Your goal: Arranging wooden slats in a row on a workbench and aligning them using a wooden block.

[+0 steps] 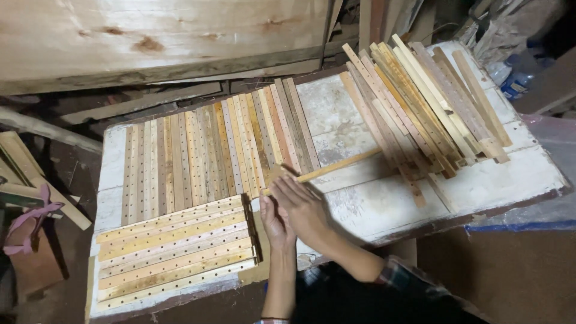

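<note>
Together, both hands (294, 207) close their fingers (277, 183) around 1 wooden slat (339, 165), wrists angled inward.

The table (522, 174) was white, its paint worn and stained grey-brown. The flat strips (210, 150) ran pale yellow to orange-brown, each dotted with rows of small dark holes. The lower stack (174, 252) was warm honey-yellow, dotted too. The loose pile (420, 102) mixed cream, tan and pinkish brown. One sleeve (396, 273) showed plaid. A pink strap (30, 219) lay at the left.
</note>
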